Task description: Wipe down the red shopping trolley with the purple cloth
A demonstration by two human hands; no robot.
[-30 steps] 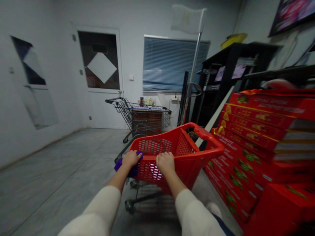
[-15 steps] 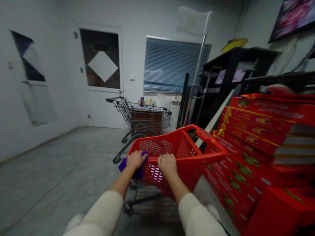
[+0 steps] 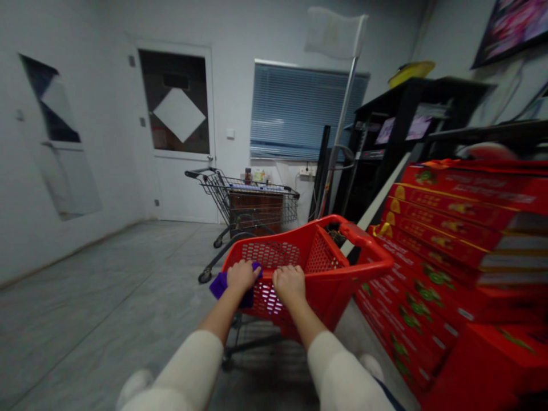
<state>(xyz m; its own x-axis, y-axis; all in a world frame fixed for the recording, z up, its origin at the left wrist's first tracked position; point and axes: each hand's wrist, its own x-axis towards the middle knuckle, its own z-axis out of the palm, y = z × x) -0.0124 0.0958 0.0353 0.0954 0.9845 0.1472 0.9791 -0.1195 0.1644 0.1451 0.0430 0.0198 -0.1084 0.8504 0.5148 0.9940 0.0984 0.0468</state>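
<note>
A red plastic shopping cart (image 3: 329, 291) stands right in front of me, its handle pointing to the right. My left hand (image 3: 242, 278) is closed over the near rim of the basket, with a purple cloth (image 3: 219, 285) pressed between palm and rim. Part of the cloth hangs down the outside of the perforated wall. Further right along the same rim, my right hand (image 3: 290, 282) grips the edge with its fingers curled over. The fingertips of both hands are hidden inside the basket.
Red cartons (image 3: 445, 274) are stacked close on the right. Behind the red cart stand a black wire cart (image 3: 214, 185) and a brown cabinet (image 3: 257, 208). A white door (image 3: 184, 188) is in the back wall. Grey floor (image 3: 107, 285) extends to the left.
My left hand has slid slightly to the right along the rim with the purple cloth. The right hand stays gripping nearly the same spot.
</note>
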